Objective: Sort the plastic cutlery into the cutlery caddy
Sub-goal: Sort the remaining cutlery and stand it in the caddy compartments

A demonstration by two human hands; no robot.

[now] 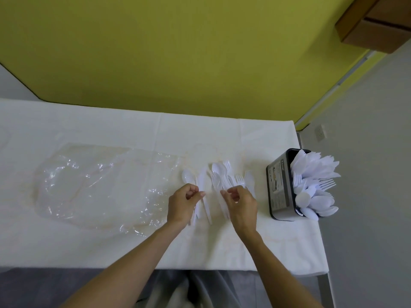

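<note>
Plenty around the work: clear plastic bag (95,185) flattened and crinkled over the left half of the white-clothed worktop (111,245), yellow-green wall (155,52) behind, cardboard box (367,30) high at the far right, wall socket (321,131) on the grey side wall. Black cutlery caddy (279,187) upright at the right edge of the worktop, crowded with knives (315,165) at its far end, forks (324,184) in the middle, spoons (320,207) nearest. Loose cutlery (219,178), white spoons, forks and knives, heaped at mid-worktop between bag and caddy, overlapping, handles toward the near edge; close to the caddy but apart from it.

Both forearms bare, reaching in from the near side and meeting at the heap. Left grip (185,202) knuckles up over the heap's left handles, thumb and forefinger tips pinched together on a white handle. Right grip (241,203) just beside it, fingers curled down onto the middle handles; cannot tell whether any piece is actually held. Grips near each other, not touching.
</note>
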